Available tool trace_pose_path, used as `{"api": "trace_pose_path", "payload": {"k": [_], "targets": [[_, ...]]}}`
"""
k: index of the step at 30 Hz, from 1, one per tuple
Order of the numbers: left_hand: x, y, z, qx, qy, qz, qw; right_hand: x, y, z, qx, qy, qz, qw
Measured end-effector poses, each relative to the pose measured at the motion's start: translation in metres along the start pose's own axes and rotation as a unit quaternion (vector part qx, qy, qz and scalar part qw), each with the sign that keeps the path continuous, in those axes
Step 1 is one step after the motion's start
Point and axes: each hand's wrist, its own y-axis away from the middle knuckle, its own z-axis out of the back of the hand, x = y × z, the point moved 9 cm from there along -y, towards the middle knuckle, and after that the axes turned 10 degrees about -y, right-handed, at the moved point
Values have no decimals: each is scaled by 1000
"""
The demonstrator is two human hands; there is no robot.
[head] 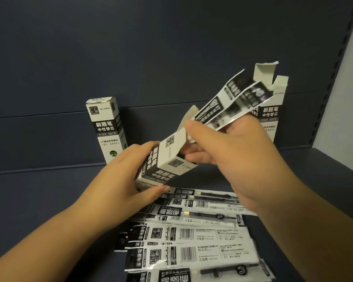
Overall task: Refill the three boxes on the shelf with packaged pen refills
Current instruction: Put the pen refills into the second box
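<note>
My left hand (128,176) grips a white and black refill box (167,157), tilted with its open top up and to the right. My right hand (226,143) pinches a few packaged refills (232,98) at the box's mouth; their upper ends stick out up and to the right. A second box (106,129) stands upright at the back left with its top flaps closed. A third box (273,102) stands at the back right with its flaps open, partly hidden behind the held packets. Several more packaged refills (192,239) lie in a loose pile on the shelf below my hands.
The dark blue shelf board (39,200) runs left and right of the pile. A dark back panel (151,47) rises behind the boxes. A slotted upright (332,84) and a pale wall stand at the far right.
</note>
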Motion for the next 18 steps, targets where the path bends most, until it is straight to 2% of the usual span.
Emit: {"api": "trace_pose_path", "payload": {"k": [4,9,11,15,18], "targets": [[6,0,0,0,-12,5,1000,2,-1,-6,45,12,-35,998],[9,0,-1,-2,-9,20,1000,6,-8,5,20,-5,-34,999],[8,0,0,-4,-10,19,1000,5,-7,4,30,29,-28,999],[6,1,1,-7,-4,14,1000,5,-5,0,38,176,5,984],[5,0,1,-11,-2,11,1000,0,-1,-13,77,187,-11,979]]}}
